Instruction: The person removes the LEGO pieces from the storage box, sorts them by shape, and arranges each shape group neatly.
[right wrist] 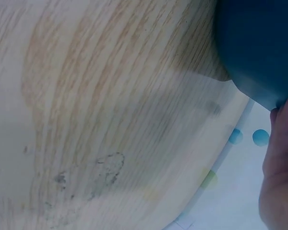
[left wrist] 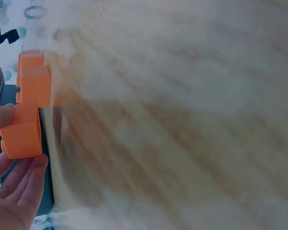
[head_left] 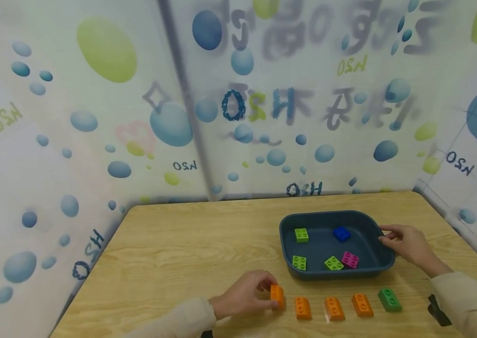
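My left hand [head_left: 248,293] pinches an orange toy brick [head_left: 277,296] between thumb and fingers, at the left end of a row of bricks. The left wrist view shows this orange brick [left wrist: 21,132] close up, with fingertips at its lower side. In line to its right lie three more orange bricks [head_left: 334,308] and a green brick [head_left: 389,300]. My right hand [head_left: 407,246] grips the right rim of a dark blue tray [head_left: 337,274]. Inside the tray are three lime bricks [head_left: 301,235], a blue brick [head_left: 341,234] and a magenta brick [head_left: 350,260].
The wooden table [head_left: 192,244] extends left of the tray and meets a wall [head_left: 238,164] patterned with bubbles at the back. A black strap [head_left: 438,311] shows by the right sleeve [head_left: 468,300]. The brick row runs along the tray's near side.
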`<state>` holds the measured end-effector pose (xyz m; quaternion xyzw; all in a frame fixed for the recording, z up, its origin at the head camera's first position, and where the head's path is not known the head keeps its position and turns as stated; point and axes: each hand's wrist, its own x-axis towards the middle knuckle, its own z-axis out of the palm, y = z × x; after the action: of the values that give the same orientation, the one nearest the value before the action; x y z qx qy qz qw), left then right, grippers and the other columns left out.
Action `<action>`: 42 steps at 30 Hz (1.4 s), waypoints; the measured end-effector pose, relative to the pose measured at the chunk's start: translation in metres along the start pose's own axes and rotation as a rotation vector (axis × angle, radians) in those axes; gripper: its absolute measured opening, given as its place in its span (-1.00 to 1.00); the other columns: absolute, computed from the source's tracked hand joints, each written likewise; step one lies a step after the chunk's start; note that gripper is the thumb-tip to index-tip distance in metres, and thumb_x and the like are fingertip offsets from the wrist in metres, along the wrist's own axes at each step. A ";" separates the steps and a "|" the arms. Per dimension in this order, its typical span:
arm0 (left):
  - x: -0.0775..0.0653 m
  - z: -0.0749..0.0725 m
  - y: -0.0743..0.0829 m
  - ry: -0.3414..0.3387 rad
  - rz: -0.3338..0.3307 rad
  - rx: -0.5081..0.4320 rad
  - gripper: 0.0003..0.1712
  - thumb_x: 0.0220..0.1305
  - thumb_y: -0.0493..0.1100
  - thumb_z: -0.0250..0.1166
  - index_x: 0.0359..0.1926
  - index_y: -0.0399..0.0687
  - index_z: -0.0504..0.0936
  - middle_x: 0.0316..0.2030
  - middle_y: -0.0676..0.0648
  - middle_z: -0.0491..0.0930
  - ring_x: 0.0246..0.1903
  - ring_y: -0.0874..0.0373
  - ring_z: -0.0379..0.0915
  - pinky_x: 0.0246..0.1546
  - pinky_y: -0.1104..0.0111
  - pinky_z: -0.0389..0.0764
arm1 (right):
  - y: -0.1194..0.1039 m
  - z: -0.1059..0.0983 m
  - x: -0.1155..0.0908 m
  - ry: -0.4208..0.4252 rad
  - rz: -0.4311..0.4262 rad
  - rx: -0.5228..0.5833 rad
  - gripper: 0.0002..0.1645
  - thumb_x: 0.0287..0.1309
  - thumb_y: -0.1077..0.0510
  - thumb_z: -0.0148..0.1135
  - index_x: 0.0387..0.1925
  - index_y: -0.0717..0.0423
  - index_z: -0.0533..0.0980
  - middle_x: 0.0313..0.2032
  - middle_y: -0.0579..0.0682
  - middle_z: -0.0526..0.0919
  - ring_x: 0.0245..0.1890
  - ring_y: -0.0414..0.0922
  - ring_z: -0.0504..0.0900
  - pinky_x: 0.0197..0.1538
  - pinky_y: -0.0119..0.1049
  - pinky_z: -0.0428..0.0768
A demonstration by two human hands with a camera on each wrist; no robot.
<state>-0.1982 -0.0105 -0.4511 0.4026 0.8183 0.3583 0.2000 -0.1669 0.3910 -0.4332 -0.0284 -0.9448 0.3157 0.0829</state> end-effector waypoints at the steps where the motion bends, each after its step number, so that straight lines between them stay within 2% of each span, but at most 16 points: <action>1: 0.000 0.001 0.000 -0.003 -0.002 -0.005 -0.66 0.00 -0.04 0.33 -0.19 -0.05 0.51 -0.28 0.20 0.49 -0.31 0.40 0.39 -0.28 0.53 0.43 | 0.000 0.000 -0.001 0.002 0.006 0.005 -0.53 0.07 0.21 0.16 -0.05 0.50 0.39 -0.46 0.13 0.59 -0.61 -0.16 0.49 -0.59 -0.38 0.48; 8: -0.003 0.000 0.003 -0.005 -0.007 0.027 -0.65 0.00 -0.05 0.34 -0.18 -0.05 0.50 -0.26 0.17 0.49 -0.28 0.39 0.40 -0.24 0.51 0.44 | 0.003 0.002 -0.004 -0.028 0.044 0.102 -0.40 0.13 0.05 0.13 0.00 0.50 0.34 -0.40 0.19 0.59 -0.55 -0.15 0.55 -0.54 -0.36 0.53; 16: -0.007 -0.002 0.001 -0.017 -0.007 0.054 -0.65 -0.02 -0.01 0.35 -0.21 -0.01 0.51 -0.28 0.20 0.49 -0.29 0.39 0.39 -0.24 0.50 0.43 | 0.007 0.004 -0.006 -0.022 0.071 0.142 -0.40 0.14 0.04 0.11 0.02 0.48 0.33 -0.33 0.25 0.58 -0.48 -0.13 0.58 -0.50 -0.33 0.55; 22: -0.007 0.002 -0.006 -0.041 0.009 0.049 -0.66 -0.01 -0.01 0.34 -0.21 -0.01 0.50 -0.31 0.24 0.46 -0.31 0.43 0.36 -0.26 0.52 0.42 | 0.008 0.005 -0.005 -0.022 0.077 0.135 -0.41 0.15 0.04 0.11 0.01 0.49 0.33 -0.33 0.26 0.58 -0.49 -0.12 0.58 -0.51 -0.33 0.54; 29: -0.011 0.003 -0.007 -0.051 0.032 0.120 -0.64 -0.03 -0.03 0.36 -0.20 -0.01 0.49 -0.29 0.24 0.43 -0.29 0.44 0.32 -0.23 0.53 0.38 | 0.006 0.004 -0.006 -0.021 0.073 0.130 -0.42 0.16 0.04 0.10 0.00 0.49 0.34 -0.32 0.27 0.57 -0.51 -0.16 0.56 -0.52 -0.35 0.53; 35: -0.010 0.003 -0.008 -0.054 0.034 0.135 -0.63 -0.04 -0.02 0.36 -0.20 0.01 0.47 -0.29 0.24 0.41 -0.28 0.44 0.31 -0.21 0.53 0.38 | 0.005 0.004 -0.005 -0.020 0.074 0.141 -0.41 0.17 0.04 0.08 0.00 0.50 0.33 -0.33 0.26 0.57 -0.54 -0.19 0.54 -0.52 -0.33 0.53; 42: -0.011 0.003 -0.008 -0.044 0.065 0.180 -0.62 -0.04 -0.01 0.36 -0.21 0.00 0.46 -0.28 0.22 0.42 -0.27 0.42 0.32 -0.20 0.54 0.38 | 0.006 0.004 -0.005 -0.025 0.082 0.163 -0.42 0.17 0.05 0.09 0.01 0.51 0.32 -0.32 0.27 0.57 -0.52 -0.18 0.56 -0.52 -0.33 0.53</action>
<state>-0.1937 -0.0209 -0.4589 0.4530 0.8290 0.2806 0.1695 -0.1630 0.3930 -0.4403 -0.0562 -0.9151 0.3948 0.0600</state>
